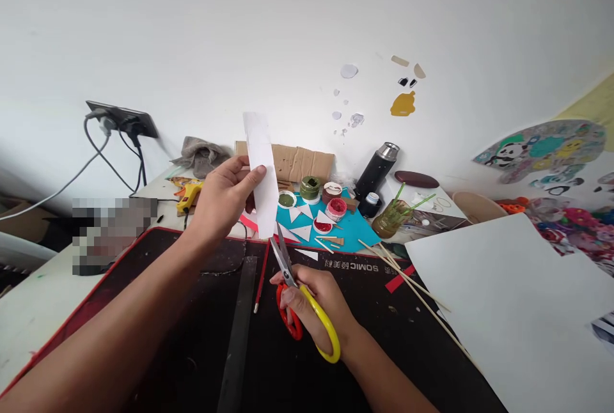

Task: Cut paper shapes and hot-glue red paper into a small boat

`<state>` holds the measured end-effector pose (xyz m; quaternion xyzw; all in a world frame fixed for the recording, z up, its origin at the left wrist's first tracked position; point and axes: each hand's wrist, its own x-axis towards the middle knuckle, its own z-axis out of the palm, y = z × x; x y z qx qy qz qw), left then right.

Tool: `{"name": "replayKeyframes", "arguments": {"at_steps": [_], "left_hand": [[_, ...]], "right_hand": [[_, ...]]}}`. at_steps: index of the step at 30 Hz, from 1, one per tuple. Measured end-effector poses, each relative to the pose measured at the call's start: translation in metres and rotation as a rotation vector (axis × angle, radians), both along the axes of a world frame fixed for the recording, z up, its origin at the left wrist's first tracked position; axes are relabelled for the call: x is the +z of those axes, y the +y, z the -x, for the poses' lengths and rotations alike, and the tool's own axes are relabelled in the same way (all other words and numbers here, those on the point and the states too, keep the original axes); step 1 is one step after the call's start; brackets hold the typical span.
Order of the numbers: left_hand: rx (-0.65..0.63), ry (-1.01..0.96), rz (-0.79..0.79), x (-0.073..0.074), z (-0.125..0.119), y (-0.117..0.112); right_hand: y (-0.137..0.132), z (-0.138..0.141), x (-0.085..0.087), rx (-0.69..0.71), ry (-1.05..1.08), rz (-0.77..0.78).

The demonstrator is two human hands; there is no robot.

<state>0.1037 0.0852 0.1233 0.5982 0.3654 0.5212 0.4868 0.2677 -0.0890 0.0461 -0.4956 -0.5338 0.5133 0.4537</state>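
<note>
My left hand (230, 195) pinches a long white paper strip (259, 144) between thumb and fingers, holding it upright above the desk mat. My right hand (321, 298) grips a pair of scissors (286, 269) with one red and one yellow handle loop. The scissor blades are slightly parted and point up at the strip's lower end; I cannot tell whether they touch the paper. A red pencil (261, 282) lies on the mat below the strip, beside a dark ruler (238, 330). Several cut white paper triangles (302, 233) lie on a blue sheet (357, 231) behind.
Open paint jars (311, 188), a black thermos (378, 169) and a glass jar (385, 224) stand at the back. Thin wooden sticks (422, 291) cross the mat's right side. A large white sheet (508, 298) covers the right. A yellow glue gun (190, 194) lies at left.
</note>
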Motion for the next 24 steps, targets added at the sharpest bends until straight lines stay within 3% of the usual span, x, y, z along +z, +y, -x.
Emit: {"name": "replayKeyframes", "arguments": {"at_steps": [8, 18, 24], "left_hand": [[-0.046, -0.009, 0.011, -0.005, -0.01, -0.009], [-0.052, -0.011, -0.019, -0.006, -0.014, -0.014], [-0.064, -0.026, -0.031, -0.008, -0.014, -0.013]], "right_hand": [[-0.002, 0.004, 0.008, -0.025, -0.039, -0.013], [-0.005, 0.002, -0.001, -0.025, -0.093, -0.017], [-0.003, 0.001, 0.004, -0.032, -0.118, -0.04]]}}
